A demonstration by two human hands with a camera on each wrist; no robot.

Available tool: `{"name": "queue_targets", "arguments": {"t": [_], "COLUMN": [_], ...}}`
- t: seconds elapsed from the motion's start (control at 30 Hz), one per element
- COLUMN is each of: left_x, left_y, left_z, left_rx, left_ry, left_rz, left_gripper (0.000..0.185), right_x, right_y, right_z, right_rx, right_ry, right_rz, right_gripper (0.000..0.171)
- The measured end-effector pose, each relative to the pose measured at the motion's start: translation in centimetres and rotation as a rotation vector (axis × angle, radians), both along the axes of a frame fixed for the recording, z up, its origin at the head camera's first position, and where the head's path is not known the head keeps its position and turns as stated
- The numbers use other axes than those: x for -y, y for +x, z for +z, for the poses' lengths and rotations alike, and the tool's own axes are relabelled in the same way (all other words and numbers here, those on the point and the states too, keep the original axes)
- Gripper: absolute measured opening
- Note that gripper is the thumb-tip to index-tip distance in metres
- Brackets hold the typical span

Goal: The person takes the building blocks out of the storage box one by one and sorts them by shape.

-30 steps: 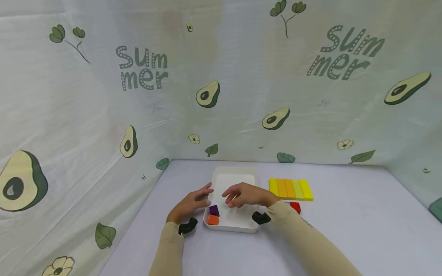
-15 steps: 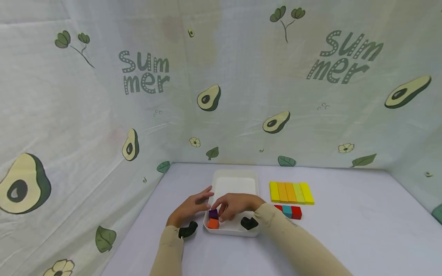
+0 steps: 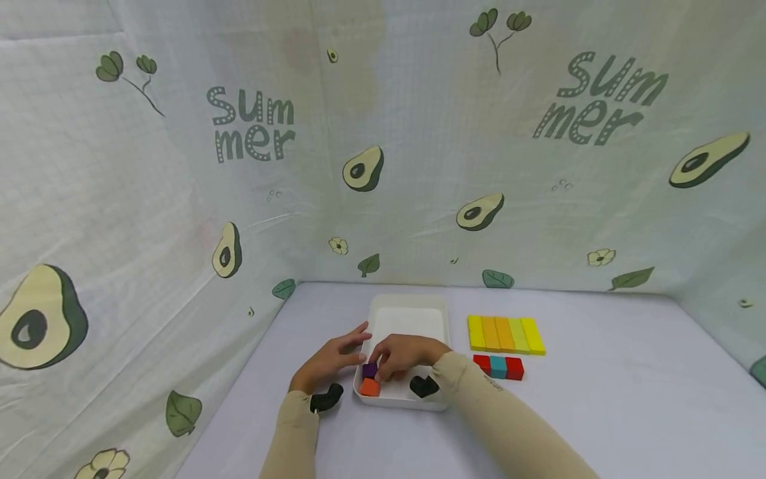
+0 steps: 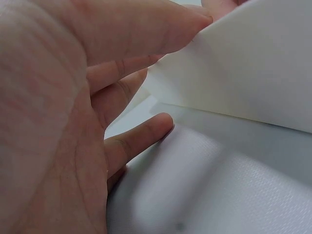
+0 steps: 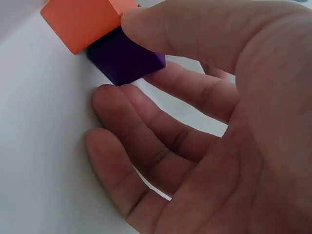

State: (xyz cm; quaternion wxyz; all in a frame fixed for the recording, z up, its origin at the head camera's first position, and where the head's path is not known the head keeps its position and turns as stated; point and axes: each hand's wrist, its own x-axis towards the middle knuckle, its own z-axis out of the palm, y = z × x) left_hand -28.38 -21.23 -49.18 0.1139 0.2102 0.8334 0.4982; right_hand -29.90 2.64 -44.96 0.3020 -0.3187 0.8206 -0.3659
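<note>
Purple cube [image 5: 126, 59] is sitting in the near-left corner of the white tray [image 3: 409, 311], touching the orange cube [image 5: 83, 20] that is lying just nearer along the same left wall. It is looking like a small painted wooden block: light, stiff, flat-faced, probably a little slick on the paint but nothing that would crush or break. With the orange block and the tray wall hemming it in on two sides, the free faces are looking like the sensible place to pinch it, thumb on one and a fingertip on the face across.

Right hand [image 3: 402, 354] is reaching into the tray from the right, palm down, wrist arching over the near rim. Its thumb is pressing against the cube's top edge by the orange block while the fingers [image 5: 146, 141] are lying curled just beside the opposite lower face, so the hand is closing on the block; I am judging the pinch as made, though the far fingertip contact is only partly showing.

Left hand [image 3: 331, 359] is resting on the tabletop [image 3: 598, 399] just outside the tray's left wall, its fingers loosely spread and straight, a fingertip touching the rim.

Well to the right, yellow and orange bars [image 3: 505, 334] are lying side by side, with a short row of red and blue cubes [image 3: 499, 366] just nearer.
</note>
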Motion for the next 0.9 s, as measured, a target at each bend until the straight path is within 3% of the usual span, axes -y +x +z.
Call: {"name": "queue_targets", "arguments": {"t": [0.17, 0.47, 0.73, 0.9], "left_x": [0.03, 0.17, 0.12, 0.07], "left_y": [-0.16, -0.34, -0.41, -0.53], "left_z": [-0.10, -0.33, -0.22, -0.20], "left_rx": [-0.001, 0.003, -0.002, 0.017], "left_ry": [0.000, 0.001, -0.012, 0.001], "left_rz": [0.004, -0.002, 0.000, 0.001], "left_gripper": [0.056, 0.056, 0.055, 0.055], "right_x": [0.07, 0.28, -0.24, -0.66], "right_y": [-0.06, 0.21, -0.14, -0.14], "right_z": [-0.14, -0.01, -0.10, 0.11], "right_rx": [0.013, -0.028, -0.008, 0.020], "right_ry": [0.002, 0.036, 0.059, 0.053], "right_rz": [-0.018, -0.002, 0.003, 0.001], "right_gripper": [0.017, 0.024, 0.026, 0.019]}}
